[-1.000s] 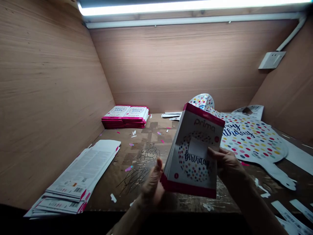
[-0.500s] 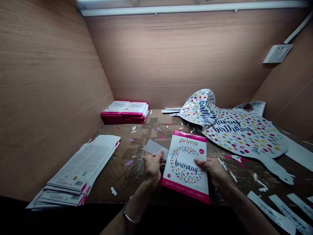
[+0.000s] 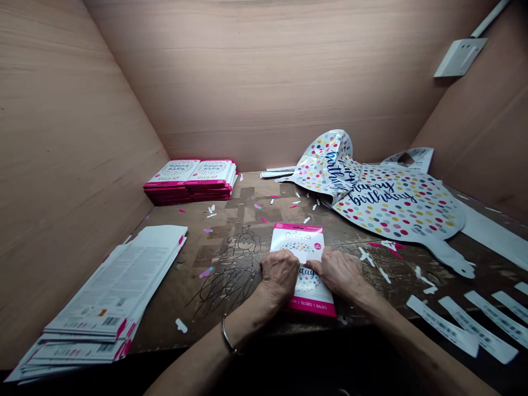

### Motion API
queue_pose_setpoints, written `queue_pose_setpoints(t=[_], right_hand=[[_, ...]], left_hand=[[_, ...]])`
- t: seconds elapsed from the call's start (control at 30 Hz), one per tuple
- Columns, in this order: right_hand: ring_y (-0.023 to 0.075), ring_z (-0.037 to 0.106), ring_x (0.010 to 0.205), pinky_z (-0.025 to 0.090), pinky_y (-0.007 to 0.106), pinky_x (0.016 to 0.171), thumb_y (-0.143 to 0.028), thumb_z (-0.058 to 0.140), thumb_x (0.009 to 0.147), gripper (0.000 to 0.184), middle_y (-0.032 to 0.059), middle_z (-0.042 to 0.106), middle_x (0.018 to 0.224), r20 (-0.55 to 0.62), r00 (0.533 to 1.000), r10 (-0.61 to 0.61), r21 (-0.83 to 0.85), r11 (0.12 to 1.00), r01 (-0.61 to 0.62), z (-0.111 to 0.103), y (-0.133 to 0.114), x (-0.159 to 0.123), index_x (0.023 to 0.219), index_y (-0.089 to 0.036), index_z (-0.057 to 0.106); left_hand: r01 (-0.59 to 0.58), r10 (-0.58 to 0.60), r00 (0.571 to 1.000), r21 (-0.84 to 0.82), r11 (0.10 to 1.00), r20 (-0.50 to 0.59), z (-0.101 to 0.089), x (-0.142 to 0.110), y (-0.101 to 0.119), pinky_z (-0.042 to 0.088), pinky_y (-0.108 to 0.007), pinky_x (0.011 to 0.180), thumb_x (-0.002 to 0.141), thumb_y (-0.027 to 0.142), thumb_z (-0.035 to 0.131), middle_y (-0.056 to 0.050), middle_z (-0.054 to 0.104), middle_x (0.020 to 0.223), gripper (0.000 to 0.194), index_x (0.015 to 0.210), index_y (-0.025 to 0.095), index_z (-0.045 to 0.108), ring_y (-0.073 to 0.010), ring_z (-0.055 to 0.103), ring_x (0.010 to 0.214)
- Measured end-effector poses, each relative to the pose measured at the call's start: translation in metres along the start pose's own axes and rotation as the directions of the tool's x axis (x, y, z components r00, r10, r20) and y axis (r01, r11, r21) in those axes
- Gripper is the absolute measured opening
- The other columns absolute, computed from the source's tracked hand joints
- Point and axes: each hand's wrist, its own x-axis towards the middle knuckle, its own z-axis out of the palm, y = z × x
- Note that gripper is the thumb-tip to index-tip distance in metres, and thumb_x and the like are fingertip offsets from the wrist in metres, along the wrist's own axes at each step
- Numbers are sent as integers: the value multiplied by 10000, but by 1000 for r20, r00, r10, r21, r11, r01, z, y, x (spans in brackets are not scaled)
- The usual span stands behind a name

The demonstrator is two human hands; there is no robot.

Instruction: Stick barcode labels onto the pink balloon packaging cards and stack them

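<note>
Much of the packet (image 3: 307,286) is hidden under the hands; of its large lettering little more than "day" shows, and a white card (image 3: 302,256) on its front is mostly covered; the packet lies by the middle of the desk's (image 3: 165,308) near edge, the left hand (image 3: 280,272) curled over its left side, fingertips unseen, the right hand (image 3: 340,272) at its right edge; the hands are close together, grip or mere press I cannot tell; strips (image 3: 474,330) at the near right corner are partly cut off
</note>
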Motion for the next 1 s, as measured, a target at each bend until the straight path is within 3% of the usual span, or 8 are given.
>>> queue_pose_setpoints(t=[0.1, 0.2, 0.27, 0.4, 0.6, 0.73, 0.83, 1.0], right_hand=[[253, 603, 724, 406, 327, 610, -341, 488, 857, 239, 114, 643, 762, -183, 975, -123, -65, 991, 113, 13, -1, -5, 925, -141, 600], [239, 550, 823, 403, 367, 737, -285, 488, 864, 192, 93, 616, 855, -392, 875, -285, -74, 958, 279, 28, 4, -9, 774, -177, 620], [237, 528, 899, 379, 412, 869, -291, 476, 872, 222, 92, 615, 917, -440, 830, -344, -24, 928, 372, 34, 9, -12, 786, -163, 636], [287, 397, 1177, 204, 532, 1046, -362, 425, 891, 332, 106, 568, 1180, -406, 814, -416, 40, 881, 471, 38, 20, -16, 1045, -139, 617], [280, 162, 1343, 193, 585, 1052, -346, 384, 902, 513, 95, 359, 1405, -287, 801, -526, 62, 824, 563, 40, 25, -15, 1344, -86, 357], [264, 145, 1351, 195, 583, 1052, -279, 380, 889, 505, 92, 316, 1426, -246, 805, -541, 121, 806, 579, 39, 21, -12, 1364, -116, 330], [272, 152, 1349, 211, 586, 1044, -279, 380, 885, 499, 114, 290, 1433, -223, 811, -541, 123, 810, 573, 37, 19, -11, 1347, -91, 359], [299, 171, 1341, 226, 579, 1039, -352, 395, 891, 480, 170, 286, 1421, -254, 810, -529, 83, 822, 563, 37, 19, -13, 1249, -45, 481]], left_hand=[[-33, 30, 999, 86, 996, 43, -3, 2, 3, 499, -421, 580, 735, -32, 385, -225, 643, 758, 256, 823, -1, 624, -333, 651, 720], [-55, 47, 997, 140, 989, 60, -4, 3, 4, 506, -394, 580, 742, -32, 388, -214, 647, 767, 251, 818, 9, 623, -304, 653, 709], [-61, 50, 997, 169, 984, 64, -3, 3, 5, 506, -383, 585, 744, -30, 388, -209, 646, 769, 249, 824, 12, 620, -292, 651, 710], [-61, 45, 996, 218, 974, 76, -1, 2, 4, 498, -374, 568, 746, -11, 384, -204, 641, 760, 250, 850, 7, 611, -296, 647, 704], [-78, 39, 988, 267, 960, 148, -4, 8, 9, 485, -350, 555, 729, -27, 359, -220, 641, 777, 279, 857, -9, 607, -289, 642, 710], [-103, 33, 973, 300, 948, 229, -6, 16, 15, 486, -370, 610, 746, 2, 409, -227, 642, 807, 237, 872, -5, 610, -285, 635, 732], [-74, 8, 978, 315, 946, 207, -5, 14, 14, 483, -370, 623, 758, 11, 412, -230, 637, 814, 232, 866, 1, 617, -290, 624, 753], [-169, 144, 983, 236, 957, 117, 4, -3, -1, 477, -466, 758, 854, 212, 426, -245, 633, 926, 296, 921, 14, 636, -347, 586, 916]])
